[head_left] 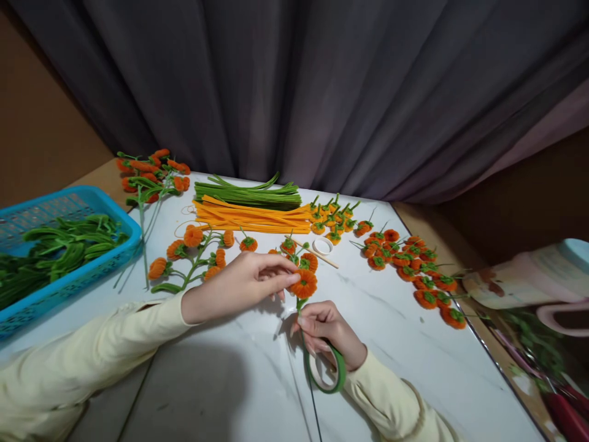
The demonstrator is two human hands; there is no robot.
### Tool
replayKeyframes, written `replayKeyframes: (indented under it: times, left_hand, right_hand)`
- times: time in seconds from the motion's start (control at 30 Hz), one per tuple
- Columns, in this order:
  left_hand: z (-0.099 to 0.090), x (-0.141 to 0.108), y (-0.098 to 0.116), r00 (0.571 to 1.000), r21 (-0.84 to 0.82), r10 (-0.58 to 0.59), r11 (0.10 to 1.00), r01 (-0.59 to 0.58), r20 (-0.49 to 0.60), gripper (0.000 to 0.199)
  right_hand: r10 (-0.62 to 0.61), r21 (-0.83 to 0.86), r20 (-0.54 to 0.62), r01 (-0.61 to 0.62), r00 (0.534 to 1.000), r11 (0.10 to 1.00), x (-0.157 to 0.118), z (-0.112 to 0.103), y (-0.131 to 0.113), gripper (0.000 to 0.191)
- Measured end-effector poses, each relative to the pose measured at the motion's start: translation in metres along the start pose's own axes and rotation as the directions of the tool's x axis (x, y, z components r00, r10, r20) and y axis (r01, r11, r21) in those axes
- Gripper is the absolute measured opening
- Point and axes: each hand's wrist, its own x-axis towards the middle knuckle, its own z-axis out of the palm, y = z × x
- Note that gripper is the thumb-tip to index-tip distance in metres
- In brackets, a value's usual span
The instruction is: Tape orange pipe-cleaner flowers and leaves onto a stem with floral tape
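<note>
My left hand [251, 282] reaches in from the left, its thumb and finger pinched at the edge of an orange fuzzy flower [304, 284]. Below it, my right hand [329, 331] pinches the green stem of this flower spray. A roll of green tape [340, 374] hangs from my right hand, around or against its lower fingers. More orange blooms sit on the spray behind the front flower. On the table left of my left hand lies another flower spray [197, 267] with a green leaf at its base.
A blue basket [131, 230] holds green leaves at left. Finished-looking flowers [156, 172] stand behind it. Green stems [248, 193], orange strips [253, 216], a white ring [323, 246] and loose flower heads [409, 264] lie across the back and right. A pale bottle [529, 276] is at far right.
</note>
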Motion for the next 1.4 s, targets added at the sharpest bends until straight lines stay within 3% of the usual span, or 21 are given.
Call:
replayKeyframes:
  times: [0.27,0.5,0.63,0.83,0.9,1.13,1.27,1.4]
  left_hand:
    - [0.002,-0.004,0.004,0.999,0.082,0.028,0.996,-0.027,-0.019,0.026]
    - [-0.019,-0.003,0.010,0.991,0.075,-0.030,0.997,0.020,0.129,0.031]
    - [-0.033,-0.003,0.018,0.999,0.079,-0.037,0.996,0.033,0.040,0.030]
    - [-0.044,0.004,0.013,0.973,0.161,-0.062,0.982,0.100,-0.223,0.026]
    - [-0.045,0.008,0.008,0.979,0.176,-0.069,0.979,0.104,-0.194,0.029]
    - [-0.039,0.011,0.001,0.991,0.119,-0.090,0.990,0.078,0.102,0.031]
    - [-0.038,0.013,-0.001,0.984,0.093,-0.121,0.990,0.109,0.131,0.034]
    - [-0.039,0.012,0.001,0.983,0.070,-0.166,0.985,0.161,0.077,0.038]
  right_hand:
    - [0.019,-0.015,0.002,-0.019,1.000,1.000,0.000,0.000,0.000,0.028]
    - [0.009,-0.008,-0.012,-0.010,1.000,1.000,-0.001,0.001,0.001,0.028]
    - [0.001,-0.002,-0.013,-0.001,1.000,1.000,0.000,0.000,0.002,0.026]
    - [-0.032,-0.041,-0.019,0.031,0.999,0.999,-0.003,0.003,0.001,0.028]
    - [-0.044,-0.092,-0.022,0.042,0.999,0.995,-0.005,0.007,0.000,0.029]
    - [-0.026,-0.165,0.047,0.033,0.999,0.986,-0.011,0.017,0.000,0.028]
    - [0.009,-0.075,0.031,-0.006,0.999,0.997,-0.009,0.014,0.001,0.027]
    - [0.010,0.025,0.040,-0.011,0.999,1.000,-0.006,0.009,0.002,0.028]
